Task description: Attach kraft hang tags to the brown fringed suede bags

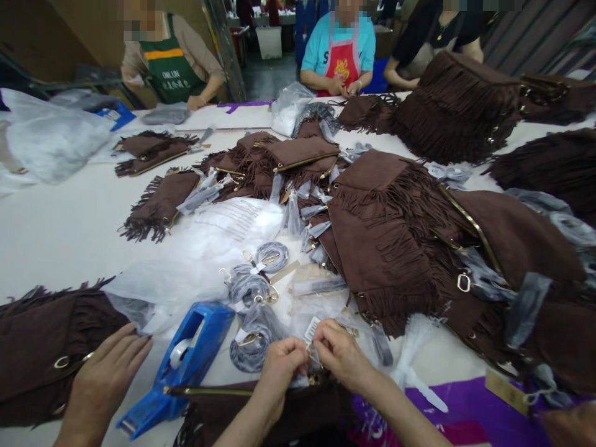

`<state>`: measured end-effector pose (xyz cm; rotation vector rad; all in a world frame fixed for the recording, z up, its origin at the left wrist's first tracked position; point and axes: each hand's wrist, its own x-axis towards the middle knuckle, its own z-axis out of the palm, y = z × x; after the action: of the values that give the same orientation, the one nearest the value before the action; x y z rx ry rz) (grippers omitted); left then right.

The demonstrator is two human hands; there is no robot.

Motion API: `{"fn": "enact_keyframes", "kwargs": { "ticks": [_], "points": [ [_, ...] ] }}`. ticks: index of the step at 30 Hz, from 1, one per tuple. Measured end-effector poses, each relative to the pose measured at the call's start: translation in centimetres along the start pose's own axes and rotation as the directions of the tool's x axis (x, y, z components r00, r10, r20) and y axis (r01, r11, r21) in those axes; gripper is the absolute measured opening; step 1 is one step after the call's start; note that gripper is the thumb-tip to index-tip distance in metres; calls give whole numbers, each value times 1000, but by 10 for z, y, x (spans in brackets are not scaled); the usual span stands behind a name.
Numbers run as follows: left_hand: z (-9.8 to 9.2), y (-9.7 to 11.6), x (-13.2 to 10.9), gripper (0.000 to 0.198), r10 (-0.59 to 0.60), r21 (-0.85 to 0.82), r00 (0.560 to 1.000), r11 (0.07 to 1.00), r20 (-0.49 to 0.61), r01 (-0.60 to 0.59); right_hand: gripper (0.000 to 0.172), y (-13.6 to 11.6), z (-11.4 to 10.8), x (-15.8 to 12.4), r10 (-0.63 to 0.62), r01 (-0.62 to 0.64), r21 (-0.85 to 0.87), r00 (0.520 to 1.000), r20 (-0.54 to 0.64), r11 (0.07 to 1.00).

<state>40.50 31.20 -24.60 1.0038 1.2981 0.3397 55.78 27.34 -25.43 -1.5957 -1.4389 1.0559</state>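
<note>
In the middle foreground my left hand (285,365) and my right hand (342,352) meet, each closed in a pinch. Between their fingertips is a small white barcode tag (311,330); its lower end is hidden by the fingers. Right below them lies a dark brown bag (279,413) with a gold zipper along its upper edge. Just beyond my left hand sits a coiled strap (254,351) in grey wrapping, with a gold clasp. Clear plastic packets (321,301) lie beyond my fingers.
Fringed brown bags (386,230) are heaped at centre right. A blue tape dispenser (186,354) stands left of my hands. Another person's hand (105,379) rests by a brown bag (37,354). White plastic fasteners (414,354) lie on the right. Several people are across the table (88,230).
</note>
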Motion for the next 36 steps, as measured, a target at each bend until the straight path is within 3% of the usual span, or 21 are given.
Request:
{"fn": "enact_keyframes", "kwargs": {
  "ticks": [4,7,10,12,16,19,23,25,28,30,33,36],
  "points": [
    [-6,7,-1,7,4,-52,1000,999,-28,-6,15,12,-15,-20,53,-53,22,998,-13,998],
    [-8,8,2,8,-18,-86,1000,996,-19,16,27,23,-19,-41,176,-180,60,982,60,982],
    [-9,6,5,11,-36,-98,999,995,-22,33,30,28,-11,-56,259,-267,91,961,94,959],
    [-10,4,7,13,-33,-86,999,996,-38,30,23,27,-1,-60,324,-333,130,942,81,934],
    [-12,5,8,13,15,-91,998,996,-69,-21,10,23,13,-59,356,-345,192,934,-23,919],
    [-12,9,6,15,11,-183,1000,983,12,-9,12,21,13,-62,336,-308,207,934,-118,929],
    [-9,15,4,18,-15,-346,981,935,192,82,13,18,6,-69,395,-351,269,910,-129,897],
    [-7,17,4,24,-12,-391,969,914,247,110,24,15,3,-71,503,-445,459,864,-6,769],
    [-3,17,3,34,-10,-409,957,903,289,133,34,5,0,-69,614,-612,711,721,321,347],
    [-2,17,1,35,1,-419,959,899,283,123,35,-2,3,-65,615,-632,765,654,440,125],
    [-4,14,-8,36,21,-406,973,911,230,76,31,-12,12,-58,610,-565,823,636,473,-49],
    [-11,10,-18,35,42,-310,977,950,207,25,30,-19,20,-54,637,-492,866,641,428,-87]
  ]
}}
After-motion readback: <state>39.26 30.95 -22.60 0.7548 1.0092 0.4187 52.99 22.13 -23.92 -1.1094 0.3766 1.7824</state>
